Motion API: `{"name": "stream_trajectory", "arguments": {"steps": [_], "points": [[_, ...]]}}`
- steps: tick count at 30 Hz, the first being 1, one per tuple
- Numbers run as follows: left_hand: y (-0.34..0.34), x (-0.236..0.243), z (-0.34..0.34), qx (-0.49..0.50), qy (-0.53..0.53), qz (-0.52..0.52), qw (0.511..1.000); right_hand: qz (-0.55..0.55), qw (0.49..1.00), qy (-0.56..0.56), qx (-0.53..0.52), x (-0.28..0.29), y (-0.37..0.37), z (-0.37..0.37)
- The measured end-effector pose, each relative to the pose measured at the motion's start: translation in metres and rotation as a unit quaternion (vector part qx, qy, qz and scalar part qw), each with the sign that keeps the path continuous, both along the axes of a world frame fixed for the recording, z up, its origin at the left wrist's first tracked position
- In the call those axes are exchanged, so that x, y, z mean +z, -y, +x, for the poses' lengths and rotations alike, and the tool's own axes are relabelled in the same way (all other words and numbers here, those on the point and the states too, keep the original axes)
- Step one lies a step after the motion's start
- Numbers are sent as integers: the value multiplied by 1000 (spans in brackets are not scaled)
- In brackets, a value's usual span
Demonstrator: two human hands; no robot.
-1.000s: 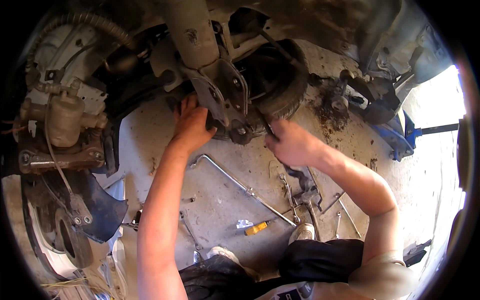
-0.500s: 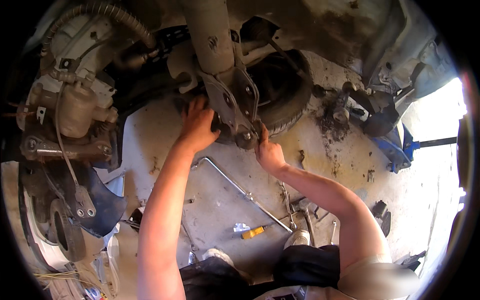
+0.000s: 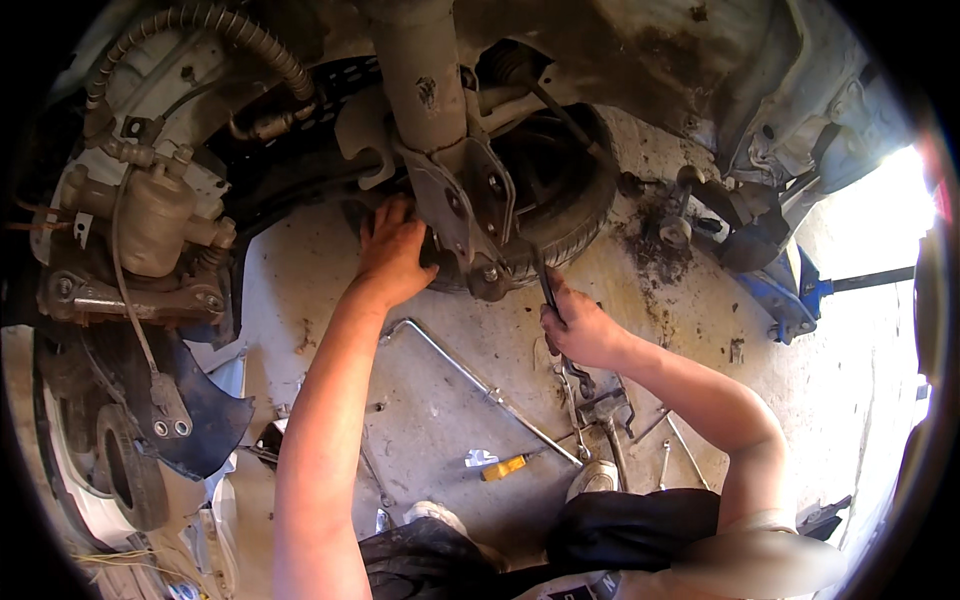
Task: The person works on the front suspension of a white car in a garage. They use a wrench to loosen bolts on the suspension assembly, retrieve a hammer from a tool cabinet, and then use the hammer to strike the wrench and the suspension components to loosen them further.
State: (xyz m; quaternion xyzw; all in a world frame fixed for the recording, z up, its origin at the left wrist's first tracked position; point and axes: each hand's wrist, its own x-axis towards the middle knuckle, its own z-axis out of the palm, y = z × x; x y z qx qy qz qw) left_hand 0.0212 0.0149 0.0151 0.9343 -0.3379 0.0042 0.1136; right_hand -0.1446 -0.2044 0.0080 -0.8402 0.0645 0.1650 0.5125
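A grey strut tube [image 3: 418, 85] hangs down at the upper middle, ending in a two-plate bracket [image 3: 448, 205] with holes and a bolt at its lower tip. My left hand [image 3: 392, 255] is at the bracket's left side, its fingers curled over a dark part, the thumb toward the plates; what it grips is mostly hidden. Right of the bracket tip, my right hand [image 3: 585, 325] is closed round a dark metal bar [image 3: 546, 280]. The bar's upper end reaches up beside the bracket; its curved lower end sticks out under the hand.
A tire [image 3: 590, 205] lies behind the bracket. A brake caliper [image 3: 150, 225] and coiled hose hang at left. On the floor are a long breaker bar [image 3: 450, 358], a hammer [image 3: 605, 410], a yellow-handled screwdriver [image 3: 505, 467] and wrenches. A blue jack [image 3: 795, 300] stands at right.
My right hand has moved down and right from the bracket tip, and the dark bar now shows in its grip. The left hand has hardly moved.
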Motion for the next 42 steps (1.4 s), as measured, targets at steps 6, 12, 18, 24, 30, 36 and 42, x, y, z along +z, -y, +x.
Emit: {"name": "stream_trajectory", "arguments": {"steps": [6,12,18,24,30,36,42], "points": [[-1,3,-3,10,-3,0,1000,-28,999,-43,-9,58,2,22],[3,5,-1,3,-12,6,1000,79,986,-143,-19,79,17,45],[-1,-2,-1,5,-5,-17,1000,-55,998,-6,-4,50,-1,24],[-3,1,-2,-3,-4,-22,1000,-184,957,220,42,-35,-14,5],[2,-2,-1,-12,-6,-30,999,-206,964,163,-29,-103,-38,31],[0,-4,-1,0,7,-7,1000,-167,962,168,-137,-110,-21,23],[0,-8,-1,18,-5,9,1000,-73,991,106,-24,-59,12,5]]}}
